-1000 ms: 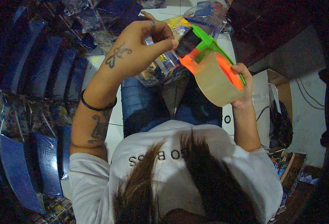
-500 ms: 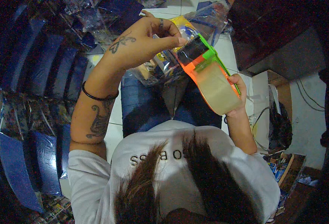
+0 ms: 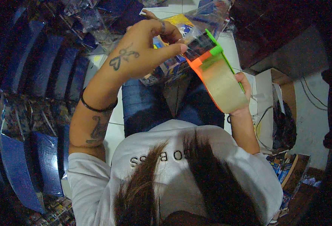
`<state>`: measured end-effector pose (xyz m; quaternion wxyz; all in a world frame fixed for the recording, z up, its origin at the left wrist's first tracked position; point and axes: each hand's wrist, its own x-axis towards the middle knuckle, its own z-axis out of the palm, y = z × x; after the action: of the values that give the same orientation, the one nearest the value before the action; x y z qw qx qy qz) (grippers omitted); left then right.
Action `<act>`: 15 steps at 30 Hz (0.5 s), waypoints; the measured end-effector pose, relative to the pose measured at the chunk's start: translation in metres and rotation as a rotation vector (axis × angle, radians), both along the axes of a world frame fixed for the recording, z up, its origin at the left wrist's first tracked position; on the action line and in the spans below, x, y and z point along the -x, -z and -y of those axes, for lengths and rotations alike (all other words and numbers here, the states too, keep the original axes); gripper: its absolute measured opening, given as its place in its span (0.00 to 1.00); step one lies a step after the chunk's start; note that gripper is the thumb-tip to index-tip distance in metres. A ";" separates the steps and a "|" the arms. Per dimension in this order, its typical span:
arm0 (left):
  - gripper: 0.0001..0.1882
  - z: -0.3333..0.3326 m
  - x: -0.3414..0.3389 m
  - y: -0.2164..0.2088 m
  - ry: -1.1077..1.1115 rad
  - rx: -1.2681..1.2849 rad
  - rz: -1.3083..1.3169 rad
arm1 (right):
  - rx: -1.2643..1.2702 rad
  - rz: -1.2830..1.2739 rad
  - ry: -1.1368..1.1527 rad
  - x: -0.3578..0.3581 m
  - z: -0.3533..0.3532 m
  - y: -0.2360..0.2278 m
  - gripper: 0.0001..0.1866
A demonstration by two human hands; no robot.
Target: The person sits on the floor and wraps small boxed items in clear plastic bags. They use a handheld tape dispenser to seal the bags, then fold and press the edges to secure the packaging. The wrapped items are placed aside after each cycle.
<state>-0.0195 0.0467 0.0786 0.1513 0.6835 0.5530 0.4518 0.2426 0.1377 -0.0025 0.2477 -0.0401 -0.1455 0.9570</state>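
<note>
My right hand (image 3: 242, 88) grips a hand-held tape dispenser (image 3: 200, 61), orange and green, loaded with a wide roll of clear tape (image 3: 224, 84). Its black front end rests against or just over a package in clear plastic (image 3: 169, 67), with yellow, blue and white print showing through. My left hand (image 3: 147, 47) is closed at the package's near left side, thumb and forefinger almost meeting beside the dispenser's front. The package lies over my knees; its left part and my other left fingers are mostly hidden behind that hand.
Rows of blue plastic-wrapped packs (image 3: 41, 75) stand along the left. More wrapped packs (image 3: 87, 19) lie ahead on white tiles. A dark cabinet (image 3: 279, 37) stands at the right, near an open carton (image 3: 282, 79) with a black bag and a box of odds and ends (image 3: 290, 169).
The tape dispenser has tilted and shifted slightly right in my right hand. My left hand has turned and moved slightly down, and the package has shifted with it.
</note>
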 end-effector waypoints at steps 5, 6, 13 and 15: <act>0.13 0.018 -0.004 -0.007 -0.248 -0.260 -0.252 | -0.139 0.266 0.434 -0.041 -0.038 0.016 0.27; 0.13 0.022 -0.013 -0.006 -0.303 -0.393 -0.418 | -0.156 0.526 0.747 -0.058 -0.054 0.026 0.27; 0.30 0.005 -0.091 0.071 -0.144 -0.250 -1.061 | -0.083 0.741 0.871 -0.136 -0.163 0.255 0.27; 0.28 -0.001 -0.090 0.084 -0.243 -0.225 -1.134 | 0.014 0.726 0.870 -0.138 -0.162 0.315 0.28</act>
<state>0.0703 0.0474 -0.0058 -0.2941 0.7620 0.5705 0.0857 0.3807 0.2994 -0.3177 0.5530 -0.4247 -0.1849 0.6926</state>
